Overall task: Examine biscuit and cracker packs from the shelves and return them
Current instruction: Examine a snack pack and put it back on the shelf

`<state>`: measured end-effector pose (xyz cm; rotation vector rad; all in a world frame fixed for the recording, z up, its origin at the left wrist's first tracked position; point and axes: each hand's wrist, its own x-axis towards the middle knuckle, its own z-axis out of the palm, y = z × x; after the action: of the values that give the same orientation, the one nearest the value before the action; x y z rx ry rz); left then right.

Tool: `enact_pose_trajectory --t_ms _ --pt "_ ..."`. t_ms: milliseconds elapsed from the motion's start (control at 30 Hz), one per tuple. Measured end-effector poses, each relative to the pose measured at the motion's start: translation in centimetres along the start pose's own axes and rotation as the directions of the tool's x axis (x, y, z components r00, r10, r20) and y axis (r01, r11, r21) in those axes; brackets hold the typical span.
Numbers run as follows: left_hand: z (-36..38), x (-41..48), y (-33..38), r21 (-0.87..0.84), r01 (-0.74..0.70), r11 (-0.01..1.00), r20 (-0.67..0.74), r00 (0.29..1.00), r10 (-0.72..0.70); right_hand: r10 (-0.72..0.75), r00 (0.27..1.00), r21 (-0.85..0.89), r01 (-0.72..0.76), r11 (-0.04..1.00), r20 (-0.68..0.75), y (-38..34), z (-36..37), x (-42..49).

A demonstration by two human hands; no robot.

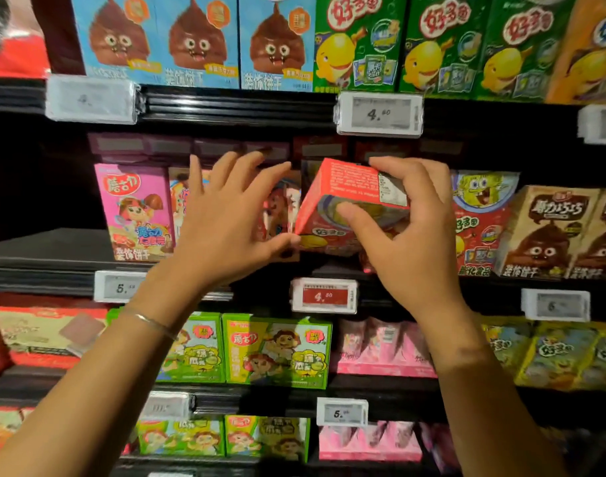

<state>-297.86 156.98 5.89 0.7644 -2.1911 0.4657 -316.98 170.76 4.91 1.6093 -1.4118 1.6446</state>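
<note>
The red box (343,197) is sitting at centre frame, tilted with its top face leaning toward the camera, in front of the middle shelf (46,266) and not resting on it.

The right hand (412,242) is pinching the box at its right end, thumb pressing the printed front and fingers curling over the top corner. The left hand (222,228) is hanging spread, fingers straight and apart. Only its thumb tip appears to be touching the lower left corner of the box.

Risks noted:
- The hold is working on one end only. With the box tilted, the free left end is liable to swing down and slip out, dropping past the red price tag (324,296) onto the rows below.
- The spread left fingers are reaching just beside the pink box (136,215) and the packs behind. A push inward is likely to tip them backward.
- The slot for the box is hiding behind both hands, so its width cannot be judged. A skewed entry is likely to jam against the cartoon box (480,218) at right
</note>
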Motion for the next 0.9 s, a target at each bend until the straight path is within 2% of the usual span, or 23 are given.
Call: enact_pose_trajectory --t_ms 133,400,733,900 --pt "0.4 0.9 -0.7 0.159 0.027 0.987 0.106 0.993 -0.044 0.035 0.999 -0.081 -0.035 0.996 -0.007 0.2 1.0 0.6" --pt "0.6 2.3 -0.9 0.221 0.049 0.974 0.039 0.998 -0.059 0.033 0.998 -0.128 -0.041 0.991 -0.062 0.0 1.4 1.0" --pt "0.4 1.5 -1.7 0.134 0.052 0.990 0.002 0.999 -0.053 0.096 0.995 -0.208 -0.099 0.973 -0.026 -0.5 2.5 1.2" --pt "0.3 1.2 -1.9 0.081 0.040 0.996 -0.024 0.999 -0.038 0.048 0.997 -0.471 -0.071 0.879 -0.061 -0.5 4.2 1.2"
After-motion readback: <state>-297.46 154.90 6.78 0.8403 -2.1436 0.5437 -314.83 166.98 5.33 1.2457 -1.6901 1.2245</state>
